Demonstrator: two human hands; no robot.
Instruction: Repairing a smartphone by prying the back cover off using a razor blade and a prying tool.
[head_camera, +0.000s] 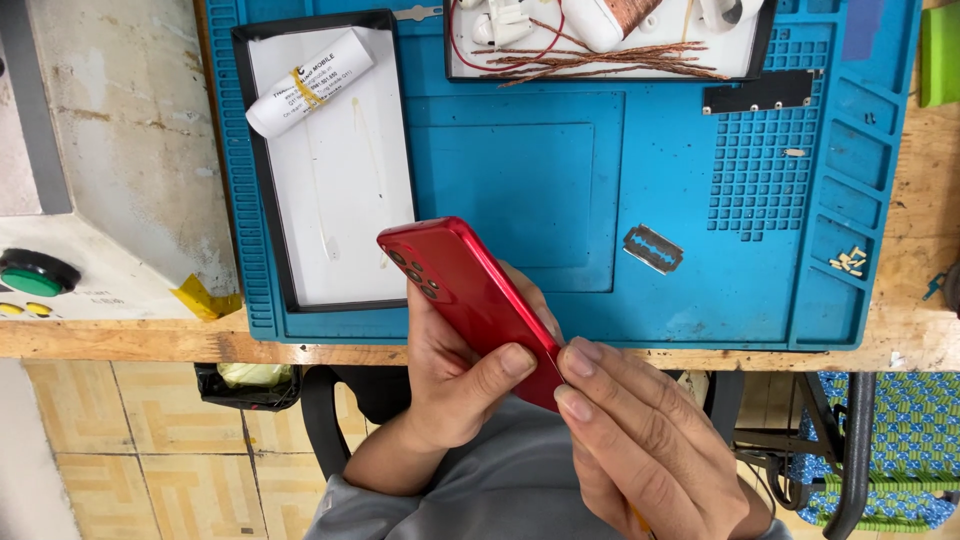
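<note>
The red phone (470, 300) is up in the air, just over the near edge of the counter (120, 338), with its shiny back and small round camera holes facing up. The left hand (455, 385) is wrapped around it from below, with the thumb pressed on the long side. The right hand (640, 440) is pinched shut at the phone's lower corner. Its thumb and first finger touch the edge there. A thin thing seems to sit between them, but I cannot tell what it is.

A long black tray (262, 180) with a white floor lies on the blue mat (520, 180), just behind the phone. In it rests a white roll (310, 82) like a tube, with a yellow band around it. A second black tray (762, 45) sits at the far edge of the mat. It holds thin copper wires (600, 60), white plastic bits and a red cord.

The mat looks soft and rubbery, with many little square pockets on its right side. A flat grey razor blade (653, 248) lies on the mat, to the right of the phone and well apart from both hands. A flat black strip (760, 92) lies farther back. The counter is worn wood. On the left stands a pale box with a round green button (35, 273).
</note>
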